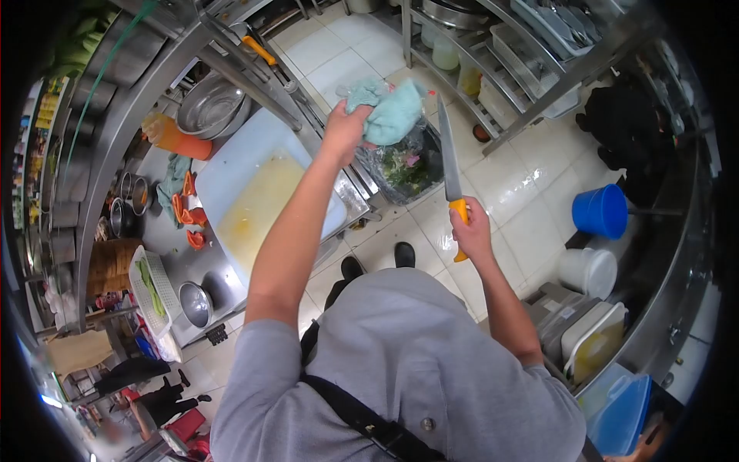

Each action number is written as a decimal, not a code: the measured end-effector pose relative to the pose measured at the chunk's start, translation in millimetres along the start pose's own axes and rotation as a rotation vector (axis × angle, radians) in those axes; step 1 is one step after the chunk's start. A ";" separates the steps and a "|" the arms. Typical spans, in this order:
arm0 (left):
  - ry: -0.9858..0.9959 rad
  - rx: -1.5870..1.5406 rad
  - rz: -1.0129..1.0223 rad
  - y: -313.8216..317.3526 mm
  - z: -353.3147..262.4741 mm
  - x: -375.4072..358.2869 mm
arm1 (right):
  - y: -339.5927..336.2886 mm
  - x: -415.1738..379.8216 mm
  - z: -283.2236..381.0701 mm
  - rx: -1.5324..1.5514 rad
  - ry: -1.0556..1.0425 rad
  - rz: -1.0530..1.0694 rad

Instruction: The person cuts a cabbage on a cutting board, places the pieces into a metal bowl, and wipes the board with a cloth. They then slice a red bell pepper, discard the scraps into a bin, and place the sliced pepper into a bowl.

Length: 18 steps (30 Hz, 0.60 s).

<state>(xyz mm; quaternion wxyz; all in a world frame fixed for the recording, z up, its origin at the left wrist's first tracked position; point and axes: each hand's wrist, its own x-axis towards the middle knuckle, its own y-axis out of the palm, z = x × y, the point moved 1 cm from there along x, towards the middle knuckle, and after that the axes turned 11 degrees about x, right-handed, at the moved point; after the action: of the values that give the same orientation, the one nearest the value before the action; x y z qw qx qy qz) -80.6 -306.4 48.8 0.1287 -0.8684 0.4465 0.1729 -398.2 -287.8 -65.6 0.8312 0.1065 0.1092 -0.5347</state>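
Note:
My left hand [346,132] is closed around a pale green cloth [396,113], which bunches up beyond my fingers. Below the cloth stands a bin [436,154] lined with a plastic bag, with green and pinkish scraps [406,166] inside. In my right hand [473,231] is a long kitchen knife [448,158], gripped by its yellow handle with the blade pointing up and away from me. The blade is apart from the cloth. To the left of my left forearm, a white cutting board [229,160] with a wet yellowish stain lies on the steel counter.
On the counter are orange-red pepper pieces [190,212], another cloth [174,181], an orange-filled container [175,140], a large metal bowl [213,106] and a small one [195,302]. A blue bucket [599,211] and a white bucket [588,271] stand right. Metal shelving [512,127] rises ahead.

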 end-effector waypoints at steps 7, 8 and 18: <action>0.688 0.867 -0.557 -159.7 19.9 -78.2 | 4.0 13.6 1.6 -0.057 -0.018 0.026; 0.624 0.969 -0.633 -196.2 28.3 -100.1 | 5.7 12.1 7.5 -0.052 0.002 0.039; 0.298 1.237 -0.559 -169.1 120.8 -40.4 | 18.5 20.3 13.8 -0.130 0.025 0.131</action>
<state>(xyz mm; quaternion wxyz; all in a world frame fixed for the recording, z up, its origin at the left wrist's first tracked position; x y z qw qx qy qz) 13.8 -135.1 -32.3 0.5770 -0.7325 0.2357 -0.2738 -372.2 -302.0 -57.4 0.8682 0.0661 0.1467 -0.4695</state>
